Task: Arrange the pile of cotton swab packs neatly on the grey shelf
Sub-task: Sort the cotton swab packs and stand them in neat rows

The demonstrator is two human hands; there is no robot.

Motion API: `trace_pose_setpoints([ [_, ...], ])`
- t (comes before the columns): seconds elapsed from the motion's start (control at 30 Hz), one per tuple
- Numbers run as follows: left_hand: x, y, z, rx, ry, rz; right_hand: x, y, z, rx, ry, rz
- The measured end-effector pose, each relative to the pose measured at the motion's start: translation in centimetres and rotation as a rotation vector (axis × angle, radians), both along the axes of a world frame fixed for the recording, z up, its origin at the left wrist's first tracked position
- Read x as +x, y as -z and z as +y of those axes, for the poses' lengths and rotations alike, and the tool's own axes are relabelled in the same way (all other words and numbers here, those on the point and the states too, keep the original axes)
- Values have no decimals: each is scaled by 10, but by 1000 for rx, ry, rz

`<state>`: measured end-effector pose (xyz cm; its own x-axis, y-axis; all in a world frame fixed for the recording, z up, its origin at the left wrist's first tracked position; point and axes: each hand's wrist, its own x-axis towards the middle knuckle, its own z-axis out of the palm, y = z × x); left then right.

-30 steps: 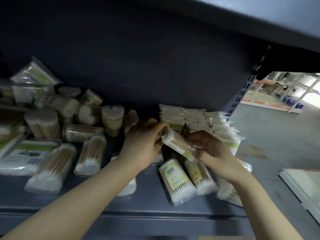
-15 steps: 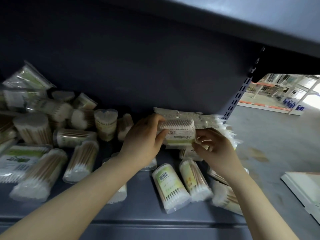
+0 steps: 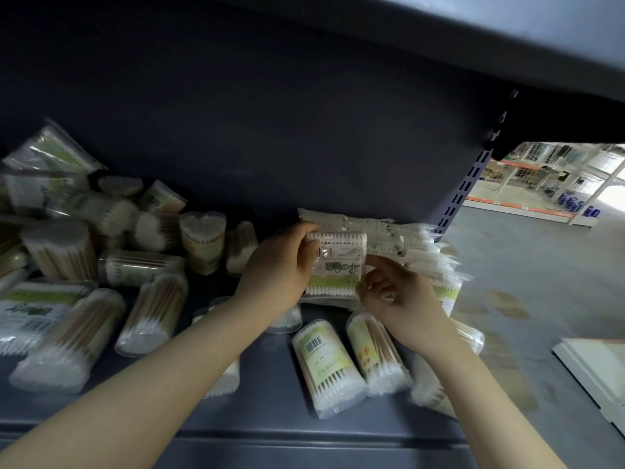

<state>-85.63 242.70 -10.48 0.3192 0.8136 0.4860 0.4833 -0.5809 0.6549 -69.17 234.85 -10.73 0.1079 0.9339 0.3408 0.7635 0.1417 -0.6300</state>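
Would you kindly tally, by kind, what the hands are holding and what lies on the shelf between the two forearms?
Flat pack, held by the left hand and right hand: 1
Tubs lying in full view, the barcode tub and the yellow-label tub: 2
Half-hidden tub behind the left wrist: 1
Total: 4
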Motion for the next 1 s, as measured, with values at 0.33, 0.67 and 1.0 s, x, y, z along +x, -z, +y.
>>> trace_pose_setpoints([
  [0.33,3,1,3,-130,-26,-142,-1,1,2,-44,-14,54],
  [0.67,-2,1,-1,-194,24,-90,-4,-13,7,91,28,171],
  [1.0,-7,2,-7,-239,177,15,-10,-20,18,180,57,233],
])
